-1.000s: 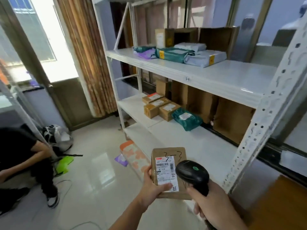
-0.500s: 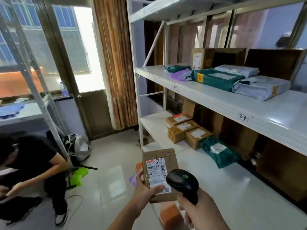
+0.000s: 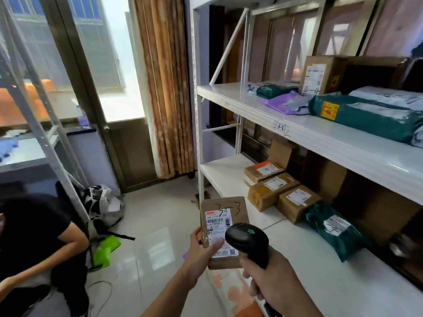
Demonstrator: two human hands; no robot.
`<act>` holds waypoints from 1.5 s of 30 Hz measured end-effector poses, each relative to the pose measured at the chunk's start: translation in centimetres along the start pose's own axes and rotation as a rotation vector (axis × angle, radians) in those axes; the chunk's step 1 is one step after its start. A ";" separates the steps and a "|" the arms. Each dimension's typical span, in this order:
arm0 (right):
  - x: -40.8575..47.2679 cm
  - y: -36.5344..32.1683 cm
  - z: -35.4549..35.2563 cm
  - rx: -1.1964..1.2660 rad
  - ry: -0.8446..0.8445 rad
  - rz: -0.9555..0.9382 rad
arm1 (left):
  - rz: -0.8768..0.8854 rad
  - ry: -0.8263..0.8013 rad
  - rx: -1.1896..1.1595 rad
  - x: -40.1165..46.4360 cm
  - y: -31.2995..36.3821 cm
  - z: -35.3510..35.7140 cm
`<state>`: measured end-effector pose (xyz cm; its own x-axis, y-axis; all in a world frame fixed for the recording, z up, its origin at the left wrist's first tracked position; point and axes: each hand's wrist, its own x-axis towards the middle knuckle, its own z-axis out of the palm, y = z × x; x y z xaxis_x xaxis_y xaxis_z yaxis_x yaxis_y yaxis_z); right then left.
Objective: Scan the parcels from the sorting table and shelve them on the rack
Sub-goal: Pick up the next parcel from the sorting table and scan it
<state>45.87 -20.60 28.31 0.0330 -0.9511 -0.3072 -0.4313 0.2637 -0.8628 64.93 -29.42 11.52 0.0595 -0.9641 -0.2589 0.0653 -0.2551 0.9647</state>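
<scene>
My left hand (image 3: 201, 250) grips a small brown cardboard parcel (image 3: 225, 211) upright by its lower left edge, thumb across the white shipping label; "3-3" is handwritten on its top. My right hand (image 3: 272, 277) holds a black handheld scanner (image 3: 247, 239) by the handle, its head just in front of the parcel's lower right corner. The white metal rack (image 3: 332, 143) stands to the right, its middle shelf edge marked "3-3".
The lower shelf carries three small brown boxes (image 3: 272, 188) and a green mailer (image 3: 336, 227). The upper shelf holds green (image 3: 366, 115), purple and grey mailers and a taller box (image 3: 320, 74). A person (image 3: 34, 243) crouches at the left beside another rack post, bags on the floor.
The view has swung left and up along the rack, bringing the shelf mark "3-3" into sight. Both hands keep the parcel and scanner together in front of me.
</scene>
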 end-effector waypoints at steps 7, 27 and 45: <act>6.1 -1.2 1.7 0.036 0.128 0.090 | -0.072 -0.128 0.057 9.2 0.7 -0.9; 15.3 5.6 -8.3 0.110 0.452 0.363 | -0.215 -0.654 0.267 22.4 -1.1 21.8; 9.3 11.0 -11.1 0.414 0.917 0.577 | -0.417 -0.899 0.289 21.5 -7.0 35.1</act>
<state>31.38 -28.37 20.40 -0.8115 -0.3873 -0.4376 0.1643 0.5673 -0.8069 30.78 -50.92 0.87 -0.6875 -0.4638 -0.5588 -0.3389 -0.4757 0.8117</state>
